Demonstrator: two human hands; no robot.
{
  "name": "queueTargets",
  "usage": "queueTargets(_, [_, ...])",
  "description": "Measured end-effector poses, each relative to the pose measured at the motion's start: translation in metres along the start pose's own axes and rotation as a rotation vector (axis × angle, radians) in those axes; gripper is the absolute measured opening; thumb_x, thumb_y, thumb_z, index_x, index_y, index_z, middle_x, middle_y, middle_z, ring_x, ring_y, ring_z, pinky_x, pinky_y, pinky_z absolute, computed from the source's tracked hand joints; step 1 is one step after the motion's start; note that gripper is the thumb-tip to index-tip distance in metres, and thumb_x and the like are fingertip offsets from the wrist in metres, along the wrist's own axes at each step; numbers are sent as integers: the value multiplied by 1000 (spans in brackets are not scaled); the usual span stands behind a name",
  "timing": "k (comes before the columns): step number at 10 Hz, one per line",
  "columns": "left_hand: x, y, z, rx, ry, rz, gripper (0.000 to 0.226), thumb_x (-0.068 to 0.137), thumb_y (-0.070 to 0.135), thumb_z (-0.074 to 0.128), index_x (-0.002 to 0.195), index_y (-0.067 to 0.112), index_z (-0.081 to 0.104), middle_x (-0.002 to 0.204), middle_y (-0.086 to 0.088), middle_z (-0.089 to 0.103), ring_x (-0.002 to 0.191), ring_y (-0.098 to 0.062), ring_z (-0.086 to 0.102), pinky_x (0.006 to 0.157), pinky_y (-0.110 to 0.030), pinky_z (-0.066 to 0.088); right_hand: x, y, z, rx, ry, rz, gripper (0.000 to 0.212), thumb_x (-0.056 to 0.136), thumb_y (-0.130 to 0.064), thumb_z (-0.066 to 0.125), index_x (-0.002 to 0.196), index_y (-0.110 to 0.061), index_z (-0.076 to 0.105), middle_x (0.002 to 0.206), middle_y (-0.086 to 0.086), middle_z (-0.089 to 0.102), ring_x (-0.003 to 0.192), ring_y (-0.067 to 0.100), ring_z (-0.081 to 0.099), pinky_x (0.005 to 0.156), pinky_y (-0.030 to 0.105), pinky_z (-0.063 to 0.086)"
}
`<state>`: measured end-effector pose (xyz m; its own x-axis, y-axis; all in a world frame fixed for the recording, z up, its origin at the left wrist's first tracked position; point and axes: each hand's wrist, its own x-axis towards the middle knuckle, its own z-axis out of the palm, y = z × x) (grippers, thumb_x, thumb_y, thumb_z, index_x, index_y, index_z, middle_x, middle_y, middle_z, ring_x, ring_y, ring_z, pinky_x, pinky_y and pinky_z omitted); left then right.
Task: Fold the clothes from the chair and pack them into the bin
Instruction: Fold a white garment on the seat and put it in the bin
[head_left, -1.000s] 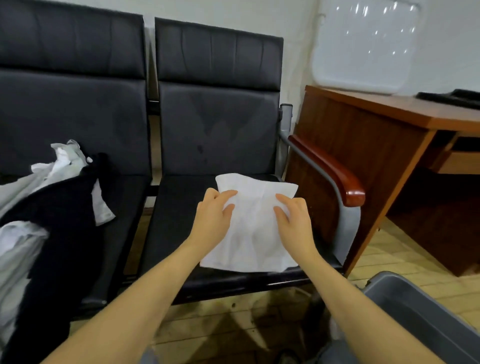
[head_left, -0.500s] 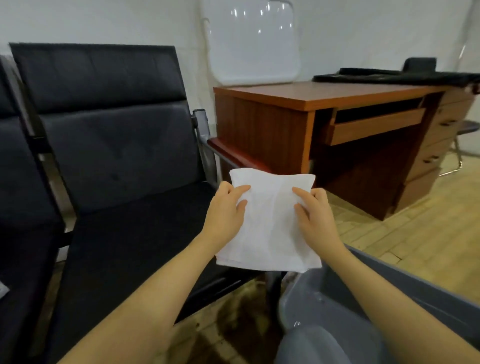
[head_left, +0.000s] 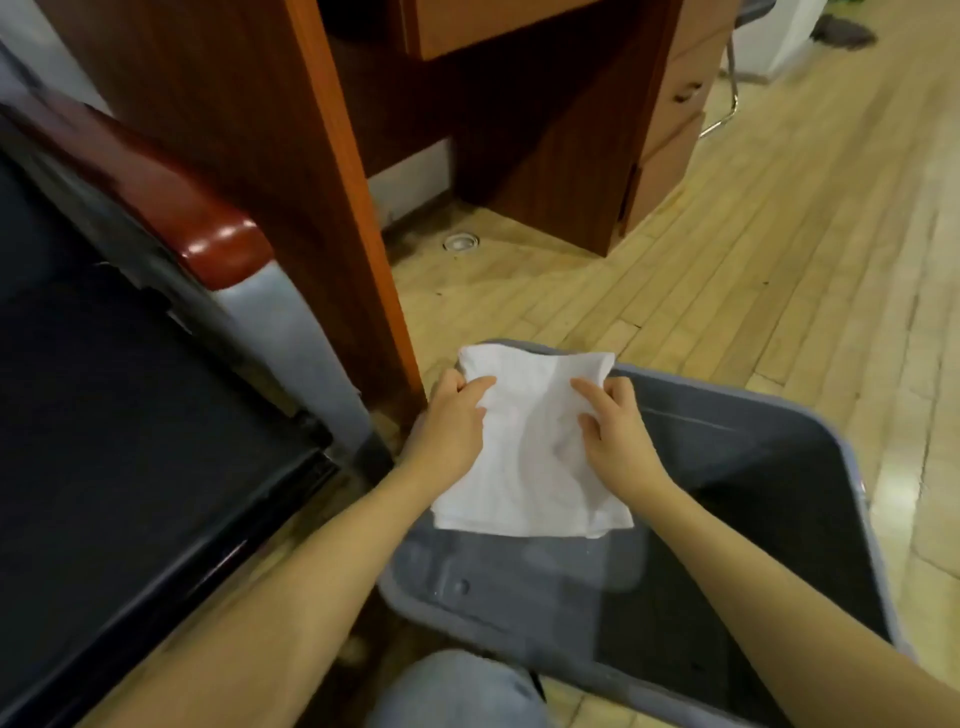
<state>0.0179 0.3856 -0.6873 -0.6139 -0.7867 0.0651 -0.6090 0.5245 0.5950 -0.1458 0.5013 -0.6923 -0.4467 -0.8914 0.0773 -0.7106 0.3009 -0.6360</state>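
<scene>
Grey bin (head_left: 810, 447) on the wood floor (head_left: 753, 270), beside the black chair (head_left: 130, 415) and desk (head_left: 249, 130); folded white cloth (head_left: 530, 457), a second ago on the chair seat, now carried over the bin's near-left corner; left hand (head_left: 452, 421) and right hand (head_left: 615, 426) each pinching a side edge, thumbs on top; folding judged complete, lowering into the bin remaining.

Below the fingers (head_left: 589, 389) the grey bin (head_left: 727, 431) is open and bare. Left of them, the desk panel (head_left: 358, 260) and chair armrest (head_left: 228, 249) stand close.
</scene>
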Motion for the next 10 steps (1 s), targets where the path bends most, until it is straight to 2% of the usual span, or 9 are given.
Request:
queueTargets(1, [2,-24,55,-22,-142,-64,43,97,5,44,140,13,42,128,-7,35,114,-22,44,97,-23,36,-7,42,40,1,-107,104,47,99,-15,42,145,-16,32,132,4,33,101,16,47,92,32,47])
queueTargets(2, [0,-44,96,3,-237,-134,42,95,4,44,136,15,46,134,-14,38,116,-29,45,86,-22,35,-21,75,78,4,-175,221,47,100,-17,40,146,-18,29,137,0,29,106,15,46,95,29,46])
queueTargets(3, [3,-62,129,58,-312,-138,41,94,2,43,133,12,48,133,-18,38,115,-32,44,90,-30,39,-30,99,106,15,-195,304,44,101,-18,38,144,-19,30,132,-6,31,100,10,43,95,31,47])
queueTargets(4, [10,-80,151,165,-364,-88,47,95,3,44,140,13,40,132,-16,35,116,-33,42,96,-35,40,-24,113,125,-2,-199,364,44,98,-14,38,141,-20,36,132,3,34,107,25,48,89,37,47])
queueTargets(5, [22,-89,162,302,-404,-78,60,97,18,46,150,21,18,139,-14,26,121,-32,34,103,-38,34,-11,120,134,-128,-229,404,50,99,-18,40,147,-24,27,143,12,24,123,33,38,96,44,44])
queueTargets(6, [29,-85,157,418,-441,-69,62,98,26,42,151,24,11,151,-13,15,133,-33,24,110,-40,24,-3,117,134,-288,-269,379,49,101,-25,39,149,-25,25,149,14,20,128,33,35,103,47,39])
queueTargets(8, [25,-60,101,507,-286,39,53,100,32,36,149,21,20,152,-7,22,134,-28,28,108,-36,23,10,82,110,-253,-226,265,41,100,-27,41,141,-20,39,139,10,35,116,30,45,90,41,48])
queueTargets(10, [14,-22,16,499,-153,79,50,99,32,37,147,22,26,149,-3,28,134,-23,28,107,-35,22,15,17,59,-201,-123,137,35,99,-22,40,133,-14,45,130,10,42,107,32,49,79,44,50])
